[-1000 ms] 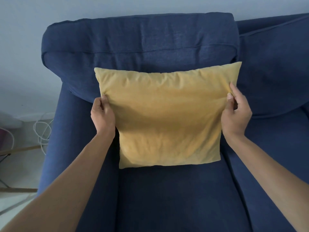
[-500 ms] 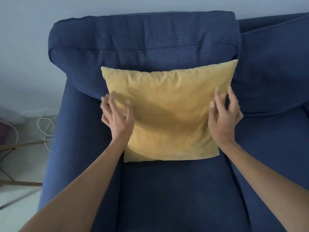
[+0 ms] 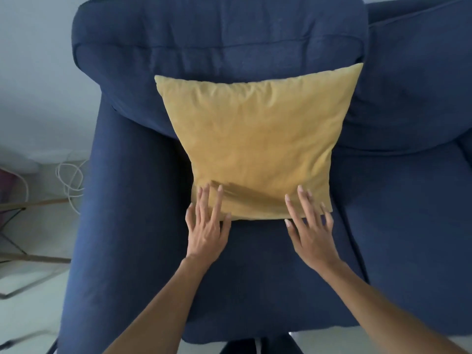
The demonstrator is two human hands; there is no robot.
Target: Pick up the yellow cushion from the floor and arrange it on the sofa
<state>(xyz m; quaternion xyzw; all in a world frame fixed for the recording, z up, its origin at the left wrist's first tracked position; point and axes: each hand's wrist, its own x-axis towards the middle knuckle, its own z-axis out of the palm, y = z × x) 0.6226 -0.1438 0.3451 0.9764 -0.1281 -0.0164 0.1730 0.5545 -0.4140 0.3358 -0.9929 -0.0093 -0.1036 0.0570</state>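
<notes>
The yellow cushion (image 3: 255, 146) leans upright against the blue sofa's (image 3: 143, 200) backrest. The left hand (image 3: 207, 226) and the right hand (image 3: 310, 231) lie flat with fingers spread over its lower corners, gripping nothing.

The yellow cushion (image 3: 258, 146) is square, soft and lightly creased, standing on its lower edge on the seat of the dark blue sofa (image 3: 268, 284). It leans back against the sofa's rear cushion, its top right corner raised slightly higher than its left.
</notes>
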